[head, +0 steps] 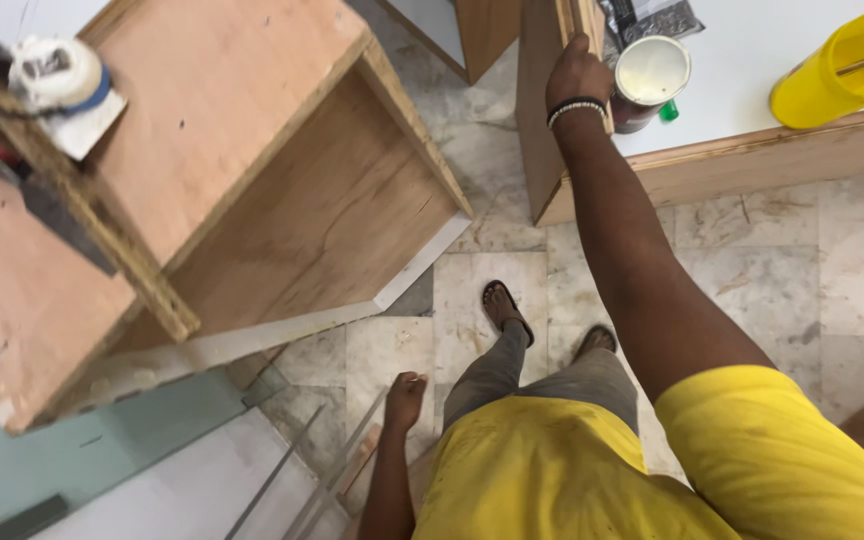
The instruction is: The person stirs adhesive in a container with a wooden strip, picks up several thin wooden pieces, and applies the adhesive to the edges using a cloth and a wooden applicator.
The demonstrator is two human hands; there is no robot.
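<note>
The right hand [577, 72], a beaded band at its wrist, is closed over the top edge of an upright wooden board [537, 110] that leans against a white-topped bench [752, 70]. Just beside it stands an open tin [649, 80] with pale contents, a crumpled grey packet [652, 18] behind it and a yellow tub [837, 68] further right, cut off by the frame. The left hand [404, 400] hangs low with fingers curled, apparently holding nothing. A plywood cabinet [252, 150] lies to the left on a marble-tiled floor [802, 280].
</note>
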